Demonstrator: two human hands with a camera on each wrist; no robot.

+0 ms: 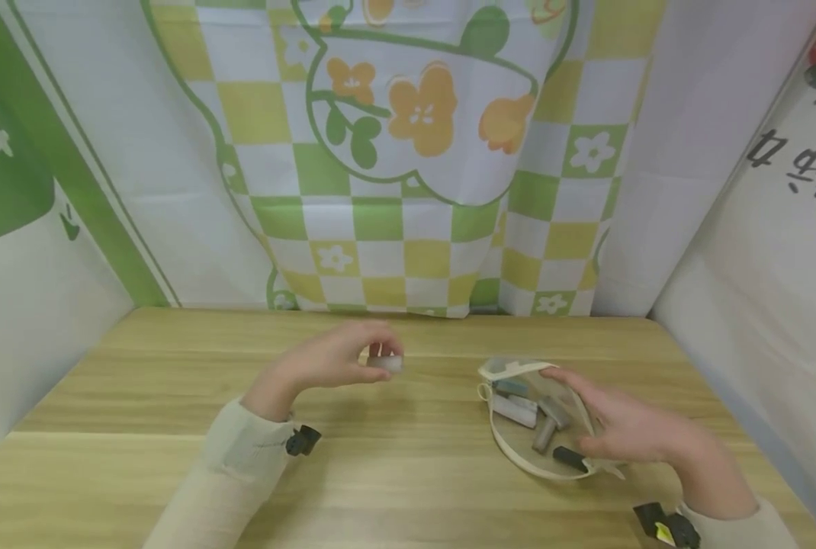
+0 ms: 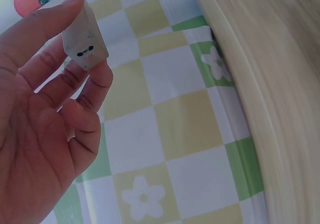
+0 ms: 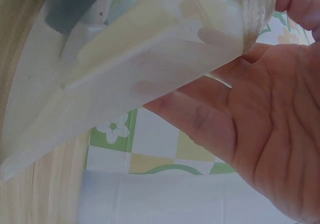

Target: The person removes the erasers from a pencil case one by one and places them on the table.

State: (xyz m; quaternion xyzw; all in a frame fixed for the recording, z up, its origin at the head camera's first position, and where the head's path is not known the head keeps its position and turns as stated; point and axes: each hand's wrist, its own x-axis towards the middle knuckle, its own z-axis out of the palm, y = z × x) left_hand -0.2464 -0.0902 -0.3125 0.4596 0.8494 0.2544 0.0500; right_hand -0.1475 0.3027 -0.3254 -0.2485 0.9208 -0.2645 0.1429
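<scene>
In the head view my left hand (image 1: 339, 357) is over the left-middle of the table, pinching a small whitish block (image 1: 389, 364) between thumb and fingertips. The left wrist view shows a tiny printed face on the end of this block (image 2: 86, 48), and its other fingers are curled loosely below. My right hand (image 1: 637, 423) grips the side of a translucent zip pouch (image 1: 515, 460), whose mouth is spread wide. Inside the pouch lie several small blocks: a white one (image 1: 514, 410), a bluish one (image 1: 511, 387), grey ones and a dark one (image 1: 570, 459).
Both hands are above a wood-grain table (image 1: 394, 488). A checked, flowered cloth (image 1: 408, 229) hangs at its back edge, and white printed panels (image 1: 758, 252) stand at the sides. A zip-pull ring (image 1: 484, 392) sits at the pouch's left rim.
</scene>
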